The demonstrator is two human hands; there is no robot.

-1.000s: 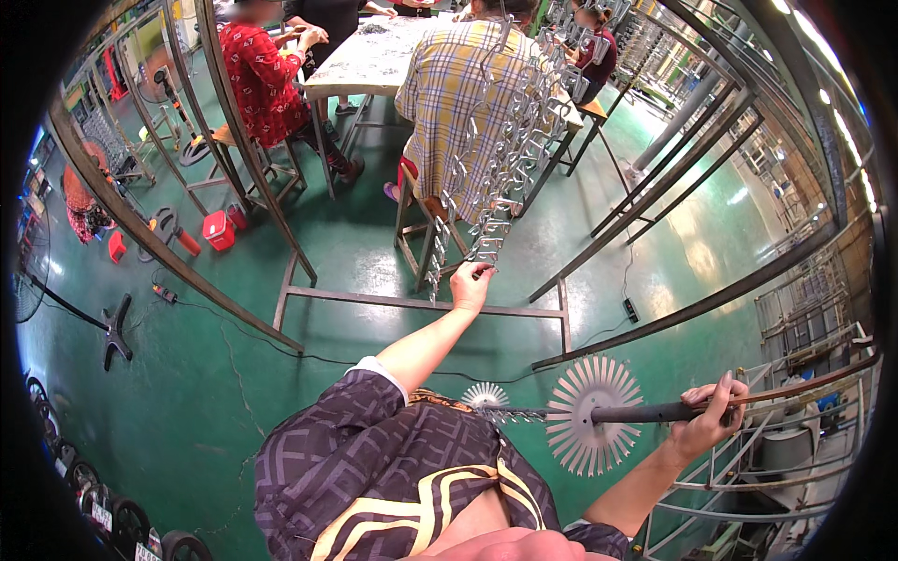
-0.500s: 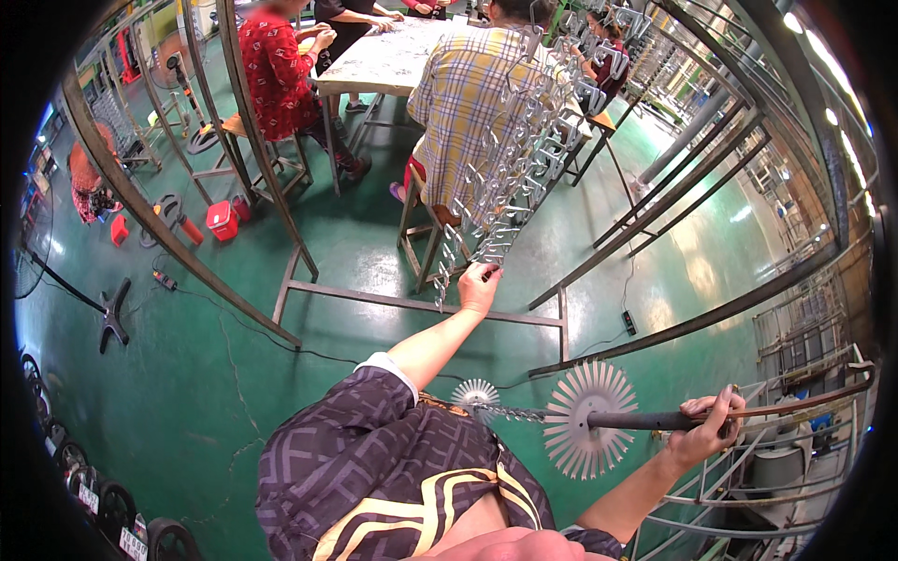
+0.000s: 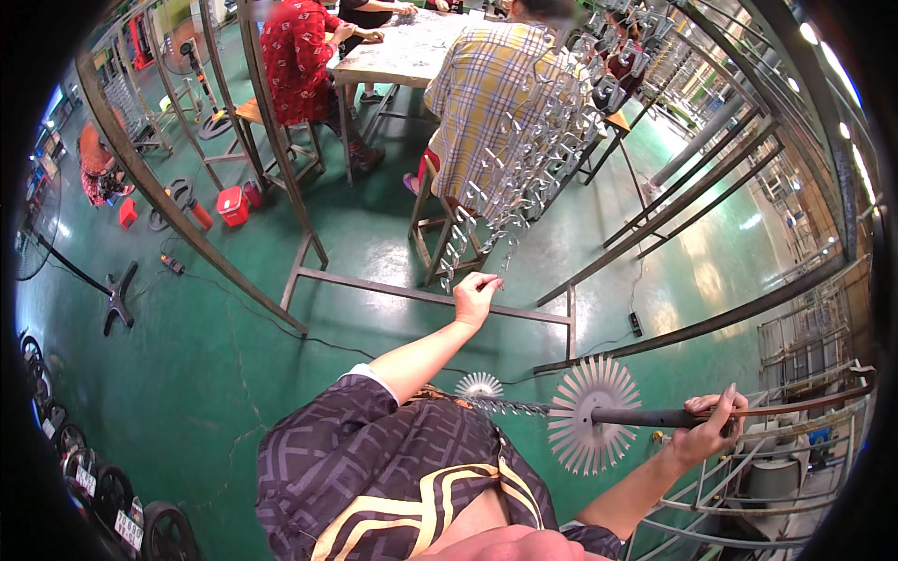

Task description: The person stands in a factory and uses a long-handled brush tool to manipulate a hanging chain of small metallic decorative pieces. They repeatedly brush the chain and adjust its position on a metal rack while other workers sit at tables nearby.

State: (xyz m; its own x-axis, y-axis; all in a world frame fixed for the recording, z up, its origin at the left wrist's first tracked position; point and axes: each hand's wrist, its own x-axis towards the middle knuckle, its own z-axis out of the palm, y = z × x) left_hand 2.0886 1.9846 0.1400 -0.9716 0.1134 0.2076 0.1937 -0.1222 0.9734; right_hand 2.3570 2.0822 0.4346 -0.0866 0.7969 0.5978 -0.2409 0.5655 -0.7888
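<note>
My left hand [image 3: 474, 296] is stretched forward, its fingers pinched on a small metal piece at the lower end of a hanging rack of several shiny metal hooks [image 3: 528, 159]. My right hand [image 3: 703, 425] grips a dark rod [image 3: 645, 417] that runs left through a white toothed disc [image 3: 593, 413] and a smaller disc [image 3: 479, 385]. The rod is held level at waist height, to the right of my dark patterned sleeve.
A steel frame [image 3: 281, 187] stands on the green floor ahead. Beyond it, people sit on stools at a table [image 3: 398, 51]: one in a plaid shirt [image 3: 486, 103], one in red [image 3: 297, 56]. Wire racks [image 3: 748, 496] stand lower right, wheels [image 3: 112, 491] lower left.
My left hand has stayed at the bottom of the hanging metal pieces. The right hand still holds the rod level; the view has tilted slightly.
</note>
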